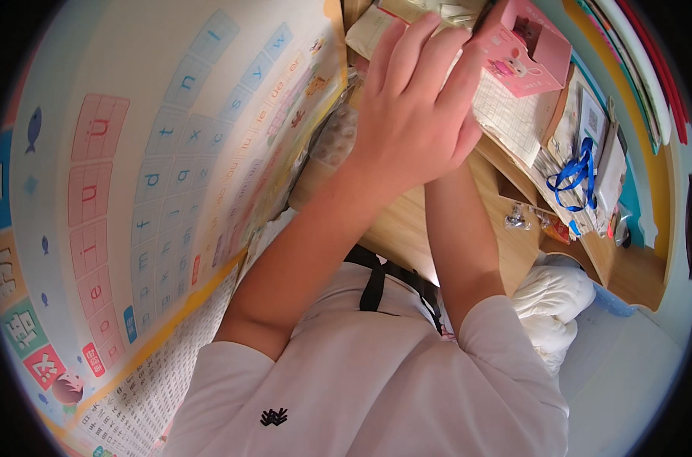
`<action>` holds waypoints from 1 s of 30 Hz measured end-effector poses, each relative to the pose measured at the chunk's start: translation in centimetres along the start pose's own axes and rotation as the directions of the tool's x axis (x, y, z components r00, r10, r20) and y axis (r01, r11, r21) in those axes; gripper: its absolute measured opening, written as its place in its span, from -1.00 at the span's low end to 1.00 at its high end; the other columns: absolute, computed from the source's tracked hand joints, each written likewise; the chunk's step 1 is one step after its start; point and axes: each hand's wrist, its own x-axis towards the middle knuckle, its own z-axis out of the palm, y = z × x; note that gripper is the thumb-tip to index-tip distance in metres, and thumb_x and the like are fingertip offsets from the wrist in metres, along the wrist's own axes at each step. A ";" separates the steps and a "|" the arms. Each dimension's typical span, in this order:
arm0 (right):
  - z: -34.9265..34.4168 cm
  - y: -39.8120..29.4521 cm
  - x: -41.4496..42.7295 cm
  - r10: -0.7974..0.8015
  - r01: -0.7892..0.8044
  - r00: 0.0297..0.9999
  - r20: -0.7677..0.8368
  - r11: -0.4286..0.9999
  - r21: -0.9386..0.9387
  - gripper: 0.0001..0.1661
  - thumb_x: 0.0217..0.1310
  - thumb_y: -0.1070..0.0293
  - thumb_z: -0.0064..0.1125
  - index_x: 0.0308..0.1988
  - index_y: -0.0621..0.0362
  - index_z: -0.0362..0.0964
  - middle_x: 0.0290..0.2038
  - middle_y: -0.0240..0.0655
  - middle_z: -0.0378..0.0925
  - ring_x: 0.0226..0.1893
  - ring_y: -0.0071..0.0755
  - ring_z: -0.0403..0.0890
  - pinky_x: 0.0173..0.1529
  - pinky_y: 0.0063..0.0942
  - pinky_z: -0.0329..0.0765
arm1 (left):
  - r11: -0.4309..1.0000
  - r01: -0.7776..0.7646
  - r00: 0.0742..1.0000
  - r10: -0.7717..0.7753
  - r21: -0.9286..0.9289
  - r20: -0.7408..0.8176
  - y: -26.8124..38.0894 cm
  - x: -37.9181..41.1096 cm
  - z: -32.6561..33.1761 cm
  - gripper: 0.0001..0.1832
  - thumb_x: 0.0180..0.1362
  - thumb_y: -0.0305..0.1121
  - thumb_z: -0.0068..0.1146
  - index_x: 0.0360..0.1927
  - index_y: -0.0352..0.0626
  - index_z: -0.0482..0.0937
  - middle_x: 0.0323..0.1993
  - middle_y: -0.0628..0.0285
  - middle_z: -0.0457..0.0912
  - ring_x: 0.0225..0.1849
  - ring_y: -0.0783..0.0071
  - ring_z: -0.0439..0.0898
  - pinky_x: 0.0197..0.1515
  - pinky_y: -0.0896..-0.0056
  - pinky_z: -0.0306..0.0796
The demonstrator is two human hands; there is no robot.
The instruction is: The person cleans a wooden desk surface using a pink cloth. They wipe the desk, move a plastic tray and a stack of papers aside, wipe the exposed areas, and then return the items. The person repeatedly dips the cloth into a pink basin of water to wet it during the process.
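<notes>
My left hand [417, 103] is raised in front of me, its back towards the camera and its fingers slightly spread and bent. Whatever may be under its palm is hidden. My right forearm [463, 228] rises to meet it from the other side, and my right hand is almost wholly covered by the left. Whether the two hands grip each other or hold something, I cannot tell. Just beyond the left fingertips stands a pink cardboard box [517, 51] with a cartoon rabbit and a cut-out opening. Papers [509, 117] lie below the box.
An alphabet wall chart [174, 137] fills the left side. Beneath my arms is a wooden desk [400, 220]. To the right, a blue lanyard [577, 177] lies on stacked papers in a shelf unit [637, 268]. A white bundled fabric [549, 308] sits near my right elbow.
</notes>
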 end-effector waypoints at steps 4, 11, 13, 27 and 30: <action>-3.0 -2.8 2.8 0.024 -0.028 0.996 0.083 0.999 0.045 -0.29 0.65 -0.06 -0.06 0.51 0.17 0.23 0.49 -0.20 0.39 0.45 -0.12 0.43 0.53 -0.16 0.43 | 0.990 0.077 0.992 -0.088 0.121 0.092 -1.0 -4.5 -0.7 -0.29 0.03 -0.50 0.18 0.37 -0.17 0.56 0.43 0.04 0.51 0.47 -0.07 0.43 0.50 -0.26 0.25; -3.5 -1.8 0.4 0.032 -0.036 0.997 0.066 0.998 0.057 -0.28 0.65 -0.06 -0.06 0.51 0.17 0.23 0.50 -0.22 0.38 0.47 -0.14 0.41 0.55 -0.19 0.41 | 0.979 0.057 0.993 -0.077 0.196 0.092 -2.4 -5.8 0.3 -0.39 0.19 -0.50 0.16 0.39 -0.16 0.57 0.46 0.11 0.50 0.51 0.00 0.41 0.47 -0.23 0.31; -1.3 0.2 -2.1 -0.023 0.023 0.998 0.066 1.000 0.011 -0.28 0.66 -0.05 -0.09 0.52 0.16 0.24 0.52 -0.21 0.36 0.51 -0.15 0.37 0.60 -0.24 0.34 | 0.977 0.081 0.995 -0.091 0.195 0.040 -2.5 -5.9 0.8 -0.44 0.22 -0.48 0.15 0.34 -0.16 0.60 0.44 0.12 0.52 0.50 0.01 0.42 0.46 -0.25 0.32; -3.3 -6.5 3.8 -0.072 0.067 0.989 0.128 0.997 0.038 -0.20 0.63 -0.20 -0.21 0.49 0.19 0.27 0.50 -0.08 0.38 0.48 0.00 0.41 0.54 0.06 0.38 | 0.982 -0.006 0.973 -0.038 0.187 0.229 -3.2 -4.5 -2.0 -0.27 0.06 -0.57 0.08 0.40 0.01 0.56 0.42 0.22 0.53 0.45 0.05 0.47 0.55 -0.24 0.16; -1.3 -4.9 1.7 -0.146 0.146 0.989 -0.008 0.989 0.015 -0.18 0.63 -0.20 -0.24 0.50 0.20 0.25 0.51 -0.08 0.36 0.49 0.03 0.39 0.54 0.10 0.36 | 0.977 -0.103 0.953 0.043 0.186 0.301 -3.0 -1.8 -3.4 -0.39 0.03 -0.49 0.18 0.27 -0.15 0.64 0.27 0.10 0.61 0.34 0.02 0.52 0.45 -0.15 0.28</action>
